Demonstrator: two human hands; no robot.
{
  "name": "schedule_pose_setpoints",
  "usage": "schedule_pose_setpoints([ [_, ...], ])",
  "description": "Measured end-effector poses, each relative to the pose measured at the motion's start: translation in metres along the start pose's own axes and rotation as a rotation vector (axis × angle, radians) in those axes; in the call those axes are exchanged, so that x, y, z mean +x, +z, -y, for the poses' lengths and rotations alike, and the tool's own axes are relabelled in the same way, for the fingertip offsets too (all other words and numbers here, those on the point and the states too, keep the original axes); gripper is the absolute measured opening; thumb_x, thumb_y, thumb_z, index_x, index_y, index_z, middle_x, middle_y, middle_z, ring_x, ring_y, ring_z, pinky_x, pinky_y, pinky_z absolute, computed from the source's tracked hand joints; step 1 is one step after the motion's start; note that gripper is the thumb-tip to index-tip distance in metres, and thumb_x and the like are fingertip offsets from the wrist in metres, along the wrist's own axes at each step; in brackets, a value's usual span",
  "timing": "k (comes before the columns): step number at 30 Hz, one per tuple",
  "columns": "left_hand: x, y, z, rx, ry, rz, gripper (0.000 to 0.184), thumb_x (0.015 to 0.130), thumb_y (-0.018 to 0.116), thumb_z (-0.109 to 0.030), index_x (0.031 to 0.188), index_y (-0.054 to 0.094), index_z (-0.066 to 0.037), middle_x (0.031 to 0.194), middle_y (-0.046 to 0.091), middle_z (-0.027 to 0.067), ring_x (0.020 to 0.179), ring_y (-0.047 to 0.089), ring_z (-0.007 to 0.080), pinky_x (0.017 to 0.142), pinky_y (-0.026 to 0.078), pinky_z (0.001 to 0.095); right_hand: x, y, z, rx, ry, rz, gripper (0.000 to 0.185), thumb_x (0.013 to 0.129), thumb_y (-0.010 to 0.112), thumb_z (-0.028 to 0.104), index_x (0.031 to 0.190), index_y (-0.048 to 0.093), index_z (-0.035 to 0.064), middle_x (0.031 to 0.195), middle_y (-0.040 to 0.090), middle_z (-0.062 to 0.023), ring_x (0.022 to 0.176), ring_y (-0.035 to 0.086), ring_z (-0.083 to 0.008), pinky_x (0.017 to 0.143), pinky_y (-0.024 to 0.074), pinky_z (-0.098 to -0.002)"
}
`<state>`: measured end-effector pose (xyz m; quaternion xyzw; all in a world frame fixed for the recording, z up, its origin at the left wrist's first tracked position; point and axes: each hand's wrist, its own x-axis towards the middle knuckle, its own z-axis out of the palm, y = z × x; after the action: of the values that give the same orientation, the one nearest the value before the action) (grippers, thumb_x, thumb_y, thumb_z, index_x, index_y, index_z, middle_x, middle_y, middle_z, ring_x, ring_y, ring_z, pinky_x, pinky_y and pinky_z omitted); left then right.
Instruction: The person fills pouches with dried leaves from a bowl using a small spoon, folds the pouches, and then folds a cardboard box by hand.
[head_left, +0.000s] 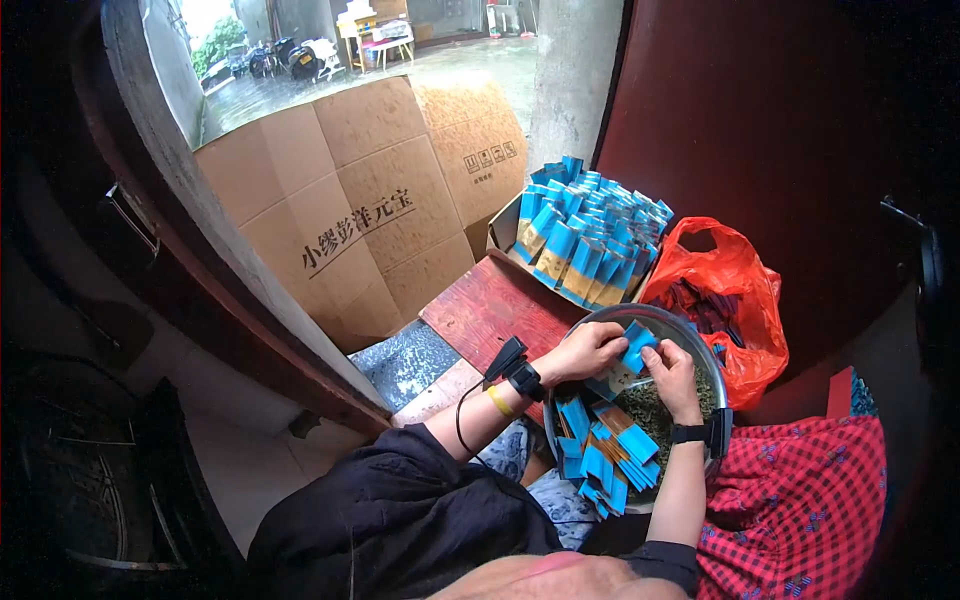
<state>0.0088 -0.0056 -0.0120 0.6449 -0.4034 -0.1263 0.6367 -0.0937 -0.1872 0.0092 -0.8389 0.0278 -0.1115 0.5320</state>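
- Basin (pixel 716 372): round, shiny rim; crumbly green dried leaves (pixel 648 403) inside.
- Packet (pixel 637 346): small, glossy blue, above the basin.
- Left hand (pixel 588 352): thumb and fingers pinched closed on packet's left side.
- Right hand (pixel 672 378): thumb and fingertips closed on its right side.
- Flat sleeves (pixel 606 448): blue and brown, loose heap, basin's near side.
- Cardboard box (pixel 542 282): beyond basin, crammed with blue-gold pouches (pixel 590 238).
- Plastic bag (pixel 757 352): thin, crinkled red, basin's far right.
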Motion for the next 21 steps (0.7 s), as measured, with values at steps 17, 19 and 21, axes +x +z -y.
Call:
schedule_pose_setpoints([
  [17, 0.001, -0.002, -0.001, -0.026, -0.035, -0.051, 0.023, 0.093, 0.053, -0.019, 0.08, 0.057, 0.0, 0.061, 0.052, 0.0026, 0.055, 0.049, 0.0091, 0.049, 0.041, 0.0291, -0.002, 0.006, 0.007, -0.016, 0.025, 0.083, 0.021, 0.09, 0.064, 0.018, 0.08, 0.058, 0.0007, 0.07, 0.058, 0.0002, 0.064, 0.051, -0.0063, 0.058, 0.0432, -0.0247],
  [19, -0.001, -0.003, -0.003, -0.037, -0.08, -0.008, 0.022, 0.093, 0.053, -0.019, 0.082, 0.059, 0.0, 0.063, 0.054, 0.0036, 0.057, 0.051, 0.0102, 0.051, 0.043, 0.0299, -0.001, 0.009, 0.014, 0.03, 0.004, 0.045, 0.021, 0.09, 0.064, 0.019, 0.08, 0.057, 0.0009, 0.07, 0.058, 0.0003, 0.064, 0.051, -0.0061, 0.057, 0.0427, -0.0244],
  [21, 0.0, -0.003, -0.003, -0.05, -0.123, 0.033, 0.022, 0.093, 0.053, -0.019, 0.085, 0.06, 0.0, 0.065, 0.056, 0.0047, 0.06, 0.053, 0.0113, 0.053, 0.044, 0.0306, 0.0, 0.008, 0.012, 0.014, -0.022, 0.01, 0.022, 0.091, 0.064, 0.019, 0.08, 0.055, 0.0014, 0.068, 0.055, 0.0013, 0.063, 0.049, -0.0056, 0.057, 0.0421, -0.0241],
])
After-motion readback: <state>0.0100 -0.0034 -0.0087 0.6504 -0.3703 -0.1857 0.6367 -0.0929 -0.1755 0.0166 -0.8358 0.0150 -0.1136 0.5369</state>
